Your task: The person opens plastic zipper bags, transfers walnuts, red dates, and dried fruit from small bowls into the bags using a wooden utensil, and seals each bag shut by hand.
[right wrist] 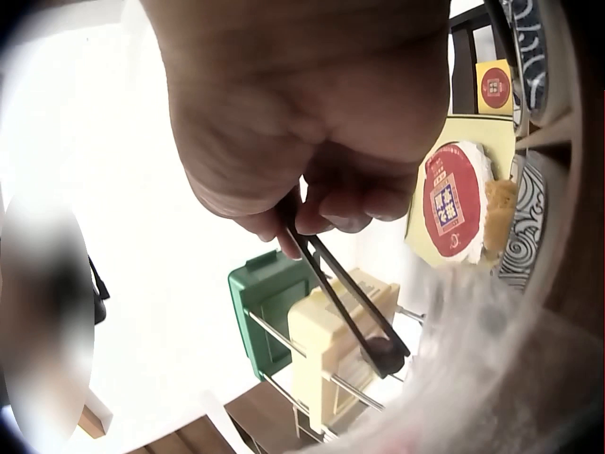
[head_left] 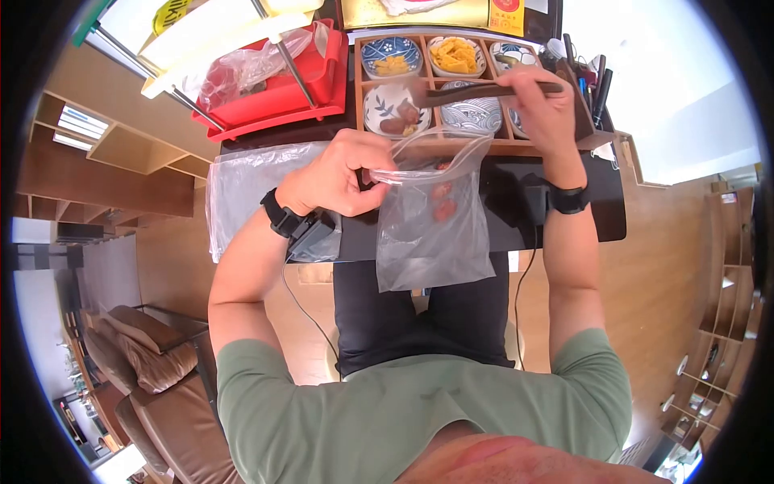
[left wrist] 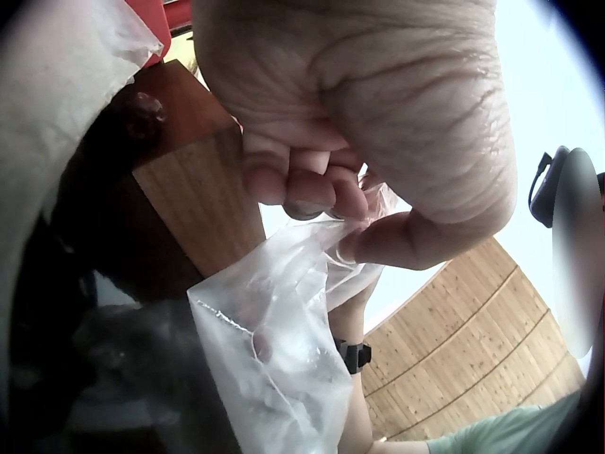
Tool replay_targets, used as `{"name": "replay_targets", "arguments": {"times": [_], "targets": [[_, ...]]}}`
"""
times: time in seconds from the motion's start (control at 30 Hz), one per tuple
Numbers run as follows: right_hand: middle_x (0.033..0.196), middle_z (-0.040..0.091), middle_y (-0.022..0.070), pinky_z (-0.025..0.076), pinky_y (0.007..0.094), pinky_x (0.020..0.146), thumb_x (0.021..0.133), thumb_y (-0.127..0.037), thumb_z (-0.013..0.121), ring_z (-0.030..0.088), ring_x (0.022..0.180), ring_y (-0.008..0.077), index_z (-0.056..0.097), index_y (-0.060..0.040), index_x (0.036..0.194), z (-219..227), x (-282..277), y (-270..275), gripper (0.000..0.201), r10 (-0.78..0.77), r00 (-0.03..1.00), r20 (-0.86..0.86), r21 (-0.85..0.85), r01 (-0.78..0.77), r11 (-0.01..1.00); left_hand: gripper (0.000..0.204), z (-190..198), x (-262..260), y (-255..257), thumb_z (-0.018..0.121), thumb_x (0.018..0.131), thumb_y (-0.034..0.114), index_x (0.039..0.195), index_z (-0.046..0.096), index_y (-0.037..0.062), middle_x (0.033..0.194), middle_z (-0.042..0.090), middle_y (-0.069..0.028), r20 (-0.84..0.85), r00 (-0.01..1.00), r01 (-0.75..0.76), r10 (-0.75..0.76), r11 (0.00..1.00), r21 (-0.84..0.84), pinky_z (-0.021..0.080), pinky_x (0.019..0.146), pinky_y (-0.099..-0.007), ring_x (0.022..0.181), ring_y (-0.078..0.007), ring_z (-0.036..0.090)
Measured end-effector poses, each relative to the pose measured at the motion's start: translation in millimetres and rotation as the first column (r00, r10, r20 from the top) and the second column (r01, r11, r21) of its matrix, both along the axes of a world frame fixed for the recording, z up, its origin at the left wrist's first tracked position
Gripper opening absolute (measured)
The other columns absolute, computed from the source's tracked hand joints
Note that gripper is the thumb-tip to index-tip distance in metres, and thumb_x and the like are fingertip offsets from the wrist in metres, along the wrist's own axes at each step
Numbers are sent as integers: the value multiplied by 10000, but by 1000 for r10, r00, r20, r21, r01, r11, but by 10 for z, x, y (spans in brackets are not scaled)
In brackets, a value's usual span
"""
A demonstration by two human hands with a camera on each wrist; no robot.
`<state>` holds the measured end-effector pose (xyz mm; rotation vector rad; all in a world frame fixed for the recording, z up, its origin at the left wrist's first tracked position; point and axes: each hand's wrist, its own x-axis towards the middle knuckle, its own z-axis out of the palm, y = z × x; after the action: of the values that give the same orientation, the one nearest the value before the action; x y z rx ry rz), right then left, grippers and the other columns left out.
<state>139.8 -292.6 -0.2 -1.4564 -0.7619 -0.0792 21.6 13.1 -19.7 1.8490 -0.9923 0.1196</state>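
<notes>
1. Pinches the mouth of a clear plastic bag (head_left: 435,254) near its left corner, between the thumb and fingers of the left hand (head_left: 351,173).
2. Lets the bag hang with its mouth parted, across the near edge of the dark table (head_left: 520,222), lower end above the lap.
3. Shows a few reddish pieces (head_left: 443,211) through the clear plastic, below the mouth.
4. Grips dark tongs (head_left: 463,94) in the curled fingers of the right hand (head_left: 542,109), pointing leftward above a divided wooden tray (head_left: 516,148).
5. Seems to hold a dark, round piece (right wrist: 381,355) between the tong tips, though too blurred to be certain.
6. Has the tray just beyond the bag, with patterned dishes in its compartments.
7. Includes, at the tray's front left, a leaf-patterned dish (head_left: 379,101) of brownish pieces (head_left: 393,126), near the tong tips.
8. Includes, in the back row, yellow slices (head_left: 454,55) in the middle dish.
9. Shows a red bin (head_left: 278,121) left of the tray, and clear plastic sheeting (head_left: 234,189) beneath the left forearm.
</notes>
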Motion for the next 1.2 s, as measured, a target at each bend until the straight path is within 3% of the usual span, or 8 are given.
{"name": "replay_targets", "arguments": {"times": [0.1, 0.23, 0.3, 0.47, 0.67, 0.73, 1.07, 1.2], "targets": [[892, 709, 25, 418, 224, 622, 1021, -165, 670, 527, 693, 58, 771, -2, 977, 52, 50, -140, 197, 196, 979, -65, 155, -184, 971, 109, -4, -4, 1, 676, 718, -27, 814, 686, 24, 681, 532, -80, 4, 1000, -3, 3, 1000, -23, 378, 539, -351, 598, -243, 505], [878, 695, 9, 407, 227, 617, 1037, -189, 651, 517, 689, 55, 753, -8, 949, 140, 9, -154, 226, 336, 941, -29, -80, -337, 938, 136, 33, -11, 11, 681, 729, -26, 850, 697, 33, 706, 550, -66, 32, 999, -37, 37, 999, 12, 391, 550, -347, 627, -231, 521], [844, 681, -7, 395, 223, 616, 1032, -179, 659, 513, 692, 49, 752, -12, 944, 211, -73, -108, 211, 370, 915, -160, -251, -400, 881, 146, 32, -10, 6, 679, 737, -31, 865, 702, 36, 722, 561, -63, 52, 998, -40, 39, 999, 18, 402, 559, -344, 643, -228, 531], [738, 586, -43, 354, 234, 586, 1029, -158, 666, 464, 687, 36, 728, 0, 913, 132, -152, 45, 205, 413, 904, -106, -271, -426, 863, 217, 77, -41, -38, 664, 769, -72, 946, 733, 34, 893, 642, -91, 31, 995, -98, 97, 994, 39, 516, 695, -344, 812, -256, 635], [712, 589, -41, 384, 239, 613, 1025, -147, 657, 486, 688, 48, 731, -2, 905, 143, -174, 45, 202, 300, 945, -128, -338, -326, 883, 229, -4, 4, -67, 641, 787, -83, 966, 733, 26, 1158, 690, -152, 56, 997, -45, 46, 999, -21, 536, 923, -385, 1046, -296, 672], [753, 640, -27, 425, 241, 645, 1027, -162, 663, 524, 721, 52, 748, -9, 927, 108, -173, 73, 201, 269, 963, -32, -274, -267, 924, 224, -1, 17, -58, 645, 784, -78, 964, 728, 26, 1172, 697, -158, 36, 999, -13, 13, 1000, -1, 537, 923, -390, 1052, -301, 675], [817, 679, -11, 445, 238, 657, 1034, -198, 671, 566, 737, 63, 754, -5, 942, 71, -91, -17, 229, 271, 960, -71, -170, -279, 945, 201, 33, 16, -52, 652, 740, -78, 909, 689, 25, 1027, 732, -134, 30, 999, 33, -34, 999, 32, 543, 794, -378, 916, -310, 679], [784, 642, -13, 388, 229, 600, 1035, -191, 675, 485, 670, 45, 738, 3, 914, -30, -18, 29, 237, 220, 963, -158, 172, -193, 966, 219, 8, 20, -25, 649, 726, -83, 911, 696, 23, 984, 722, -120, 36, 998, 46, -47, 998, 33, 539, 756, -372, 879, -299, 675]]}}
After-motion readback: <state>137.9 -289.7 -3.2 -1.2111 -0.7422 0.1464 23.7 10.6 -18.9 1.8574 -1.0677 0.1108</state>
